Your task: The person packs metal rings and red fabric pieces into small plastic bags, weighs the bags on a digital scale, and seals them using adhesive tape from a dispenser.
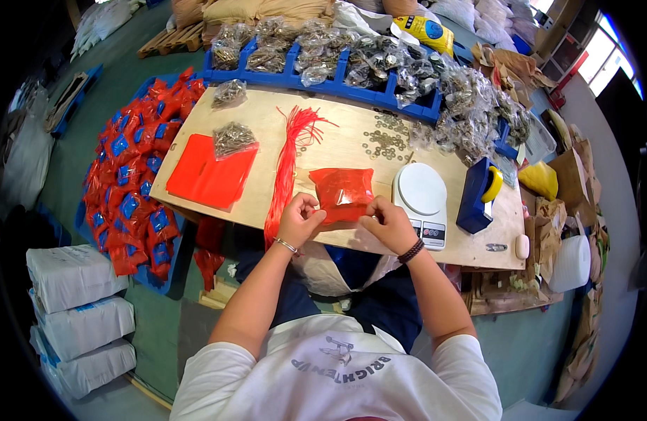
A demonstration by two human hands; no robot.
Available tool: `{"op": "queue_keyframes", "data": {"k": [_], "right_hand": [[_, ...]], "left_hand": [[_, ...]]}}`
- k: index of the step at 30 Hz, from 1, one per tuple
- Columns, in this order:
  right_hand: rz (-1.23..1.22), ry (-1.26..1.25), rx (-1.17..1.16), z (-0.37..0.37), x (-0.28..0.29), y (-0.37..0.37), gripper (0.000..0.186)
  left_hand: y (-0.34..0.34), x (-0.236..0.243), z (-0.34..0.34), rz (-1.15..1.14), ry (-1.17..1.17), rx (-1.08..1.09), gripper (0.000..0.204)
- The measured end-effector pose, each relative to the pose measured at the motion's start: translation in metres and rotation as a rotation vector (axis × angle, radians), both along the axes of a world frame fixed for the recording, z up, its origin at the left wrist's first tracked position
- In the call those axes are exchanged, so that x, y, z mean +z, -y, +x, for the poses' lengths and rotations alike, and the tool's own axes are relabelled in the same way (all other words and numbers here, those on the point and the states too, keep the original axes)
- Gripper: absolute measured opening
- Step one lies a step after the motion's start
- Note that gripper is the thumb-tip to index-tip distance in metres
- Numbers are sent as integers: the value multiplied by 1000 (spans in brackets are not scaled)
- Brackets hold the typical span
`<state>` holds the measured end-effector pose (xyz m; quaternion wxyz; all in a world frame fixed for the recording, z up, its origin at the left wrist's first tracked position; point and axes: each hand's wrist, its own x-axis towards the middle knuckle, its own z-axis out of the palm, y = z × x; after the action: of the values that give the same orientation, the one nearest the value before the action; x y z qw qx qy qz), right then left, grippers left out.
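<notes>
A filled red plastic bag [343, 188] lies at the table's near edge, its surface shiny and puffed. My left hand [299, 222] is closed at its near left corner, thumb and fingers pinching the edge. At the near right corner my right hand [389, 226] has its fingers curled in on the bag's edge. To the right stands a white kitchen scale [420, 191] with nothing on its round plate. A bundle of long red plastic strips [287, 168] runs beside my left hand. Farther left lies a stack of flat red bags [204, 175].
Clear bags of metal parts [233, 140] rest on the red stack. Loose metal rings [388, 144] lie near blue bins [288, 78]. A blue tape dispenser [475, 200], thread snips [497, 247] and piled bags [471, 116] are right. Red packets [130, 175] fill a tray at left.
</notes>
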<state>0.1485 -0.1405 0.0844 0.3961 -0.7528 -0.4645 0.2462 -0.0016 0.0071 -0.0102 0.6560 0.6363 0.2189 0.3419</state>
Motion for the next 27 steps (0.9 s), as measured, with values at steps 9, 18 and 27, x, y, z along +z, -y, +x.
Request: {"op": "queue_keyframes", "data": {"k": [9, 18, 27], "right_hand": [[-119, 609, 74, -10, 3, -37, 23], [-207, 594, -106, 0, 10, -31, 27], [323, 677, 20, -3, -18, -16, 21]], "left_hand": [[-1, -3, 2, 21, -6, 5, 23], [0, -2, 2, 68, -23, 15, 22], [0, 1, 4, 201, -24, 53, 22]]}}
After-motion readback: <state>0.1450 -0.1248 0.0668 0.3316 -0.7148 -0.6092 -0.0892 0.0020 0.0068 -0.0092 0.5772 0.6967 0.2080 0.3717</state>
